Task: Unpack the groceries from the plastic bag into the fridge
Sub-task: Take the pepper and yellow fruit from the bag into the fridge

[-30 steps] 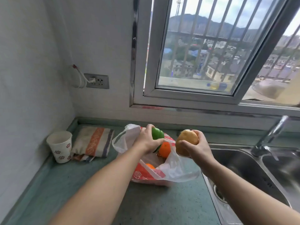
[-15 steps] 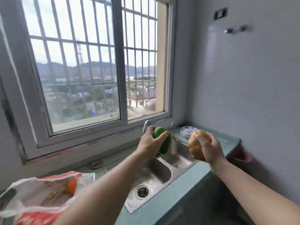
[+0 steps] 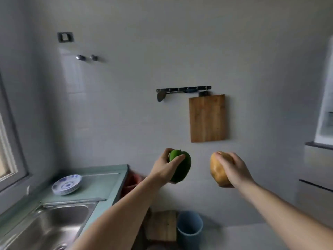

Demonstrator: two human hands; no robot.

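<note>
My left hand grips a green bell pepper and holds it up in mid-air before a grey tiled wall. Level with it to the right, my right hand is closed around a yellow-brown potato. A white fridge with its door edge shows at the far right border. The plastic bag is out of view.
A green counter with a stack of blue-patterned plates and a steel sink runs along the left. A wooden cutting board hangs from a hook rail. A blue bin and a wooden stool stand on the floor below.
My view has swung right, away from the bag and window, past the sink to the side wall. Both hands have carried the pepper and potato along with it.
</note>
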